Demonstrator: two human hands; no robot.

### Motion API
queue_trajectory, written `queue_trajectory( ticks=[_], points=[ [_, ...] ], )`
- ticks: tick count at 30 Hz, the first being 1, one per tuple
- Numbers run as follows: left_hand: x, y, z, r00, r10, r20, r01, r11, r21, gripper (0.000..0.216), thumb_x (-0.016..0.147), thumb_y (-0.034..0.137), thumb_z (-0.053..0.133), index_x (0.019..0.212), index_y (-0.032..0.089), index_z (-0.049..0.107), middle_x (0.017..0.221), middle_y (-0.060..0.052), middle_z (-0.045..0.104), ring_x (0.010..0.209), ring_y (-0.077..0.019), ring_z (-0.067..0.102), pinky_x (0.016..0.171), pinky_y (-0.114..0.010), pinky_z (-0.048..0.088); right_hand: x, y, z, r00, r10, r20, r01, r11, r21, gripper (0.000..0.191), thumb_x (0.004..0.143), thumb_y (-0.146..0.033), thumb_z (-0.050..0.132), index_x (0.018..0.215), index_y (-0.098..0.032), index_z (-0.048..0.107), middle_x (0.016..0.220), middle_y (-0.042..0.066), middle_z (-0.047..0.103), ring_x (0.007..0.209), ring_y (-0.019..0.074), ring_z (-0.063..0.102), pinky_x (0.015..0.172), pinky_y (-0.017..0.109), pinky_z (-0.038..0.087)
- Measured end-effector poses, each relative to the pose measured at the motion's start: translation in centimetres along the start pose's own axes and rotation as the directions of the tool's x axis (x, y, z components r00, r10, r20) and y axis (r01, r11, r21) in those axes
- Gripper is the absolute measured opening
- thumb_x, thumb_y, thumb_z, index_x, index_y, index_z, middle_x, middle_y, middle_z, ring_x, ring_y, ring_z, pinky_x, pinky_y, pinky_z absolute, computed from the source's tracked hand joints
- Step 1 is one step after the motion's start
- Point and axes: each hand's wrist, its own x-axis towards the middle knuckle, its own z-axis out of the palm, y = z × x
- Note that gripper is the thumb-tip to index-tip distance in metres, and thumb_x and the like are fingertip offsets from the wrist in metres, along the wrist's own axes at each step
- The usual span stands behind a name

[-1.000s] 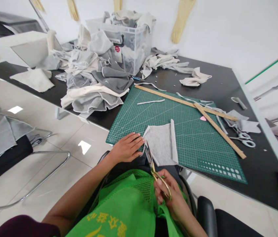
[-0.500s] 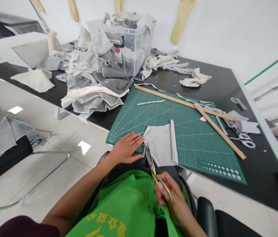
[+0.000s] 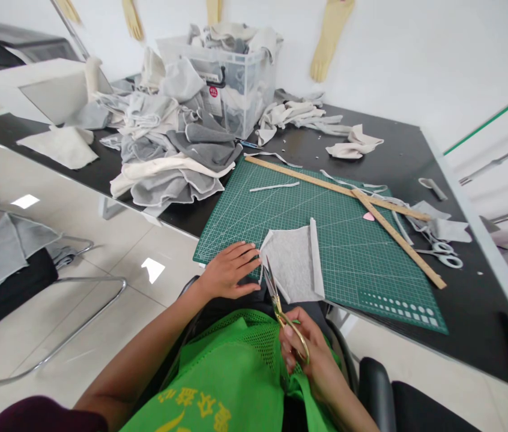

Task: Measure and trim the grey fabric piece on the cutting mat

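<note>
A light grey piece of cloth [image 3: 292, 261] lies at the near edge of the green cutting mat [image 3: 353, 258], with a folded strip along its right side. My left hand [image 3: 233, 270] rests flat on the mat with its fingers stretched out, the fingertips at the cloth's left edge. Gold-handled scissors [image 3: 277, 304] are gripped in my right hand [image 3: 308, 348], in front of the table edge. Their blades point away from me and lie over the cloth's left part, close to my left fingertips. Whether the blades have cloth between them cannot be made out.
Two wooden rulers [image 3: 326, 185] [image 3: 400, 240] cross on the mat. White-handled scissors [image 3: 445, 258] and cloth scraps [image 3: 450, 230] lie to the right. A heap of grey cloth [image 3: 168, 150] and a clear plastic bin [image 3: 254, 90] full of cloth stand at back left.
The scissors in my right hand have shifted slightly up and left over the cloth. My left hand stays nearly in place, and the view has drifted a little.
</note>
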Motion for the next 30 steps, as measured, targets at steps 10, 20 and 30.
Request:
queue_trajectory(
  ticks=[10,20,30],
  points=[
    [-0.3,-0.2,0.1,0.999,0.033,-0.018,-0.033,0.999,-0.005,0.059,0.092,0.052,0.063,0.14,0.019,0.056,0.141,-0.013,0.061,0.141,-0.0316,0.049,0.12,-0.054,0.038,1.8,-0.4,0.6,0.999,-0.031,0.007,0.031,0.999,0.005,0.032,0.092,-0.051,0.069,0.096,-0.024,0.051,0.061,-0.007,0.051,0.045,0.008,0.042,0.044,0.021,0.037],
    [-0.4,-0.4,0.1,0.998,0.052,-0.033,-0.052,0.999,0.0,0.062,0.092,0.053,0.063,0.141,0.017,0.054,0.144,-0.014,0.059,0.142,-0.0313,0.047,0.121,-0.054,0.038,3.3,-1.2,1.4,0.999,-0.049,-0.006,0.049,0.998,-0.048,0.035,0.092,-0.051,0.07,0.092,-0.023,0.048,0.06,-0.009,0.052,0.044,0.0069,0.044,0.045,0.019,0.038],
    [-0.6,-0.5,0.3,0.998,0.054,-0.037,-0.054,0.999,-0.006,0.064,0.093,0.05,0.062,0.146,0.017,0.049,0.147,-0.015,0.056,0.143,-0.0313,0.046,0.12,-0.055,0.039,4.3,-1.5,1.8,0.998,-0.059,-0.004,0.058,0.996,-0.064,0.035,0.091,-0.05,0.07,0.091,-0.023,0.048,0.06,-0.01,0.051,0.042,0.0062,0.043,0.043,0.018,0.038]
  ],
)
